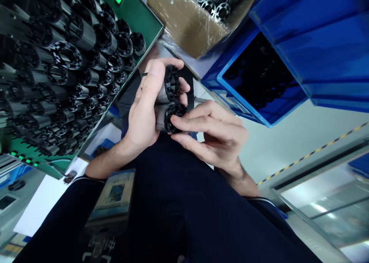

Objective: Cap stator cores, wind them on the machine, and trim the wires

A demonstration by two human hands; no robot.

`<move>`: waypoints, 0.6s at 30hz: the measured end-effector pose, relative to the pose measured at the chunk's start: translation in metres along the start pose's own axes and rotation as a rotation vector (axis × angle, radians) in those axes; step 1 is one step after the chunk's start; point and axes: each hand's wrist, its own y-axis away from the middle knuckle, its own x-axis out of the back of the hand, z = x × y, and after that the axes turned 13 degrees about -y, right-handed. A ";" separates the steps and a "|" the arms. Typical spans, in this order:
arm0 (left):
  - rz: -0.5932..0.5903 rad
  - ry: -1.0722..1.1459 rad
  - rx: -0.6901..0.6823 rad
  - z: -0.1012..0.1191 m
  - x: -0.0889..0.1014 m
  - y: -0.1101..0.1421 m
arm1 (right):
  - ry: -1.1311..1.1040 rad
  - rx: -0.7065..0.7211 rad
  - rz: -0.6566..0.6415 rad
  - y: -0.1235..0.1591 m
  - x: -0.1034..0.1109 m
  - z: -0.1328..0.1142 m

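My left hand (144,105) is wrapped around two metal motor stators, held side by side in front of my body. A black slotted plastic ring caps the end of the upper stator (172,84) and faces right. The lower stator (160,117) has a similar black end ring (174,120). My right hand (220,136) pinches this lower ring between thumb and fingers. Whether the ring sits fully flush on the metal cannot be made out. The stators' left ends are hidden in my left palm.
Rows of stators (83,32) with black ends stand on a green machine (150,15) with lit buttons at left. A plastic-lined cardboard box (184,22) holds bare metal cores. A blue bin (221,76) at right contains dark parts. An ID badge (112,195) hangs at my chest.
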 end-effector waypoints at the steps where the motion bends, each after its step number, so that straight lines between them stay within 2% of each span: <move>1: -0.017 0.031 0.004 -0.001 -0.001 0.001 | -0.010 0.004 -0.015 0.000 0.002 0.002; 6: -0.066 0.181 0.013 -0.002 0.001 0.004 | -0.107 0.012 -0.011 -0.002 0.006 0.008; 10: 0.011 0.217 -0.017 -0.001 0.002 0.001 | 0.041 -0.043 -0.017 -0.002 0.001 0.003; 13: 0.030 0.306 0.134 0.001 0.007 -0.004 | 0.202 0.038 -0.026 -0.001 -0.007 0.000; 15: -0.009 0.333 0.231 -0.001 0.013 -0.006 | 0.242 0.042 -0.100 -0.003 -0.006 -0.008; 16: -0.025 0.330 0.256 -0.003 0.016 -0.006 | 0.248 0.008 -0.150 -0.005 -0.003 -0.015; 18: -0.041 0.292 0.243 -0.010 0.021 -0.005 | 0.309 -0.177 -0.253 -0.008 0.008 -0.032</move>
